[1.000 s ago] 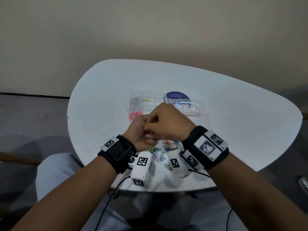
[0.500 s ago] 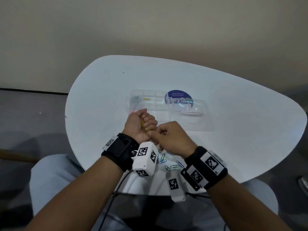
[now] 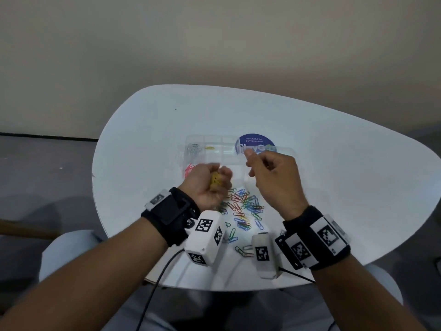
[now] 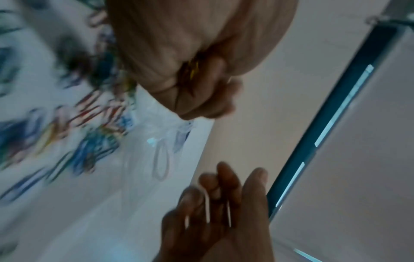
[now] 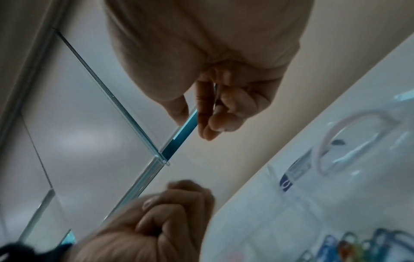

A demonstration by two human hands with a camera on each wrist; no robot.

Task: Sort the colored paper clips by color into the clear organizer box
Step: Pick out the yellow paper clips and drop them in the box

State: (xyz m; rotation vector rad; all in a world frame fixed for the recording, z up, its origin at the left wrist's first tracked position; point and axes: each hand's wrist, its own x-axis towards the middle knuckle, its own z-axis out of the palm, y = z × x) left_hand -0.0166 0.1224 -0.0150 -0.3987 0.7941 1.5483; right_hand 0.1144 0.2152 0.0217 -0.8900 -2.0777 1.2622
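While the left hand (image 3: pixel 210 185) curls around a bunch of yellow clips (image 3: pixel 215 181), the right hand (image 3: pixel 274 180) pinches one white clip (image 4: pixel 207 205) between thumb and fingers. Just beyond both sets of fingertips lies the clear organizer box (image 3: pixel 229 152): silver clips (image 3: pixel 193 149), one yellow clip (image 3: pixel 209 147) and pink clips (image 3: pixel 189 170) occupy separate compartments. Below the fingers sits the mixed clip pile (image 3: pixel 243 209). Only the left wrist view shows the white clip.

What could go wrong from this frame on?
The left hand holds a bunch of yellow clips in a fist; tipping them out, some may land in a neighbouring compartment of the clear organizer box. The right hand pinches a white clip lightly, so it might slip.
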